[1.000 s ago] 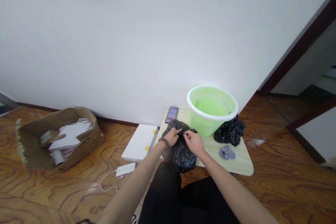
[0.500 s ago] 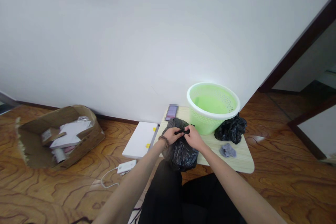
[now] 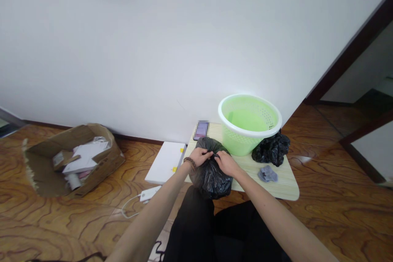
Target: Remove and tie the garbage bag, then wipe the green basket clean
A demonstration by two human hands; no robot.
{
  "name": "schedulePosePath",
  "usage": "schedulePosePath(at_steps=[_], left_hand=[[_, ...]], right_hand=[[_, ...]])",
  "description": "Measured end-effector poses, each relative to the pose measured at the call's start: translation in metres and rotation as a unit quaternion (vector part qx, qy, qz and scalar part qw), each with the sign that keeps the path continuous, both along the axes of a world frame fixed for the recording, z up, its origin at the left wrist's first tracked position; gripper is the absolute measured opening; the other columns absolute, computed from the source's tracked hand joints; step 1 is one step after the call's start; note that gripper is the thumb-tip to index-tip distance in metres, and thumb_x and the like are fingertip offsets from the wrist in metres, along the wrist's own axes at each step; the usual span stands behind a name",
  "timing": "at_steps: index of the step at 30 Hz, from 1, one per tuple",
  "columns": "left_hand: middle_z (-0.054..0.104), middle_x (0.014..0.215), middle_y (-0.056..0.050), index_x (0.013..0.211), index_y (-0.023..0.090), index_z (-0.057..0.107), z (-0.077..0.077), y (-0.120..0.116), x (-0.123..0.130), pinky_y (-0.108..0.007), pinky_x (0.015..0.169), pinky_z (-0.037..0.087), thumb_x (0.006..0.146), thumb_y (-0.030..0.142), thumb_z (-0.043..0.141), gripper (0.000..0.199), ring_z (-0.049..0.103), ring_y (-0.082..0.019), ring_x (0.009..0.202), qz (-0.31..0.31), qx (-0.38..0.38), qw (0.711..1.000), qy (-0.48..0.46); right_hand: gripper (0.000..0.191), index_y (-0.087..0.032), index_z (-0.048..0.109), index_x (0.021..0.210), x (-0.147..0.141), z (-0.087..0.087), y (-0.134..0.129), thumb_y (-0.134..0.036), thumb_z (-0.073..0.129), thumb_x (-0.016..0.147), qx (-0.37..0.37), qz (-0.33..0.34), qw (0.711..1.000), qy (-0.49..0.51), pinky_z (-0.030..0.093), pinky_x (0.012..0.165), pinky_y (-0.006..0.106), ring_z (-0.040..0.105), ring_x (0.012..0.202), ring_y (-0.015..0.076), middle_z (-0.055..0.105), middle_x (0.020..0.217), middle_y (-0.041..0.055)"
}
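A full black plastic bag [image 3: 214, 182] rests at the left front of the small wooden-top table [image 3: 278, 186], bulging over its edge near my knees. My left hand [image 3: 200, 156], with a beaded bracelet at the wrist, pinches the gathered top of the bag. From the other side, my right hand [image 3: 227, 163] is closed on the same gathered neck, close to the left fingers. What lies inside the bag is hidden. Just behind stands a green basket [image 3: 241, 145] with a white rim.
A crumpled black bag [image 3: 272, 149] and a small grey cloth [image 3: 268, 174] lie right of the basket. At the back left is a phone [image 3: 202, 129], blurred out. On the floor are a white box [image 3: 166, 162], a power strip [image 3: 150, 193] and an open cardboard box [image 3: 104, 163].
Both hands have pressed slightly lower at the bag's neck, and the twisted strip between them shows less. The view has shifted a little.
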State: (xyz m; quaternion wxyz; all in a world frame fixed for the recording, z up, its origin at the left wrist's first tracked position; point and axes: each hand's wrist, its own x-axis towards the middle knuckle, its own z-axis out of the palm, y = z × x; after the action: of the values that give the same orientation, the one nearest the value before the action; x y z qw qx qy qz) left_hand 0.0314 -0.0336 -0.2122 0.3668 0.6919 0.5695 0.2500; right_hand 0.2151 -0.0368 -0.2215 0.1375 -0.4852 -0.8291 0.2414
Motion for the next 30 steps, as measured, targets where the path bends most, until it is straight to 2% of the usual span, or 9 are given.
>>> schedulePosePath(at_steps=[4,7,12,16,23,26,30], left_hand=[[0.05,0.047,0.001,0.061,0.015,0.067,0.001,0.0,-0.005,-0.025,0.053,0.029,0.073,0.055,0.052,0.045,0.042,-0.011,0.05,0.035,-0.061,0.996,-0.048],[0.055,0.053,-0.001,0.068,0.013,0.069,0.002,-0.001,-0.008,-0.025,0.051,0.029,0.072,0.057,0.053,0.047,0.044,-0.01,0.051,0.049,-0.108,0.988,-0.103],[0.061,0.064,-0.004,0.073,0.011,0.068,0.001,0.001,-0.005,-0.024,0.048,0.027,0.069,0.052,0.06,0.043,0.04,-0.007,0.049,0.044,-0.168,0.967,-0.186],[0.061,0.066,-0.004,0.075,0.01,0.068,-0.002,0.004,-0.003,-0.023,0.046,0.024,0.064,0.049,0.066,0.04,0.037,-0.006,0.048,0.046,-0.197,0.952,-0.231],[0.058,0.064,-0.002,0.092,0.011,0.067,-0.007,0.002,-0.003,-0.022,0.045,0.025,0.062,0.047,0.069,0.047,0.042,-0.006,0.05,0.048,-0.234,0.927,-0.288],[0.059,0.065,-0.003,0.092,0.012,0.067,-0.01,0.001,-0.003,-0.021,0.045,0.027,0.061,0.044,0.072,0.045,0.044,-0.006,0.052,0.066,-0.237,0.919,-0.308],[0.061,0.068,-0.003,0.092,0.011,0.067,-0.014,-0.002,0.0,-0.02,0.047,0.031,0.061,0.039,0.073,0.042,0.045,-0.006,0.053,0.087,-0.237,0.905,-0.342]], right_hand=[[0.028,-0.018,0.053,0.093,0.008,0.024,-0.002,-0.032,0.029,0.094,0.026,0.025,0.996,-0.08,0.036,0.071,0.027,0.057,0.083,0.0181,0.061,0.09,0.0084],[0.031,-0.019,0.054,0.092,0.016,0.042,-0.005,-0.034,0.028,0.094,0.036,0.043,0.993,-0.105,0.034,0.067,0.026,0.058,0.081,0.0182,0.063,0.089,0.0083],[0.034,-0.019,0.056,0.092,0.023,0.057,-0.02,-0.037,0.027,0.095,0.037,0.121,0.984,-0.122,0.032,0.065,0.025,0.059,0.08,0.0181,0.065,0.089,0.0077],[0.034,-0.02,0.056,0.093,0.02,0.059,-0.026,-0.038,0.028,0.094,0.021,0.155,0.979,-0.133,0.032,0.064,0.025,0.06,0.081,0.0183,0.065,0.088,0.007],[0.034,-0.018,0.055,0.097,0.01,0.05,-0.026,-0.039,0.029,0.094,0.011,0.155,0.98,-0.122,0.035,0.07,0.026,0.059,0.085,0.0194,0.064,0.094,0.0091],[0.036,-0.016,0.055,0.095,0.008,0.042,-0.027,-0.042,0.031,0.093,-0.004,0.156,0.986,-0.066,0.036,0.075,0.027,0.058,0.089,0.0194,0.063,0.095,0.0097],[0.034,-0.018,0.057,0.091,0.005,0.036,-0.025,-0.032,0.027,0.095,-0.049,0.159,0.983,0.082,0.037,0.08,0.025,0.056,0.089,0.0144,0.062,0.094,0.0047]])
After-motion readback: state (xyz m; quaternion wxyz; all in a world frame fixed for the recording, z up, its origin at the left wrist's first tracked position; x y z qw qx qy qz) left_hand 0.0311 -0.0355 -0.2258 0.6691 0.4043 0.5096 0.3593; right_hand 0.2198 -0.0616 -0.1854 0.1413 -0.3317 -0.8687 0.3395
